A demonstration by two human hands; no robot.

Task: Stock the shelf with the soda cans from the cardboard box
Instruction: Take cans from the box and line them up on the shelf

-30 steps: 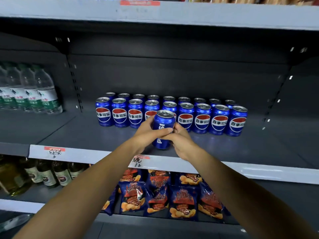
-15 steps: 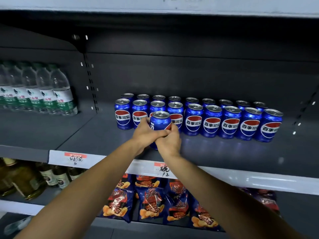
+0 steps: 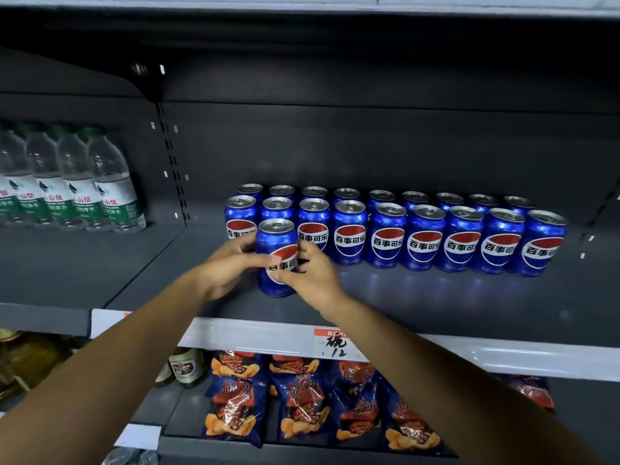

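Head view looks down along two forearms reaching into a dark grey shelf point(image 3: 436, 307). Both hands grasp one blue soda can point(image 3: 276, 260): the left hand point(image 3: 228, 266) wraps its side with fingers curled across the label, and the right hand point(image 3: 310, 273) pinches it from the other side. The can stands upright, at or just above the shelf, in front of the left end of the stocked cans point(image 3: 426, 236), which sit in two tidy rows with labels facing out. The cardboard box is not in view.

The step in hand looks like starting a third, front row. To do it well, the can should be set down flat, label turned outward like its neighbours, and slid back until it sits just in front of the row behind without knocking those cans. Letting go with one hand first, then the other, should keep it from tipping.

The shelf surface is smooth painted metal, faintly reflecting the blue cans, with plenty of bare space toward the front edge and to the left. Water bottles point(image 3: 77, 182) stand in the neighbouring bay on the left. A white price rail with a handwritten price tag point(image 3: 335, 344) runs along the front, and snack bags point(image 3: 302, 401) fill the shelf below.
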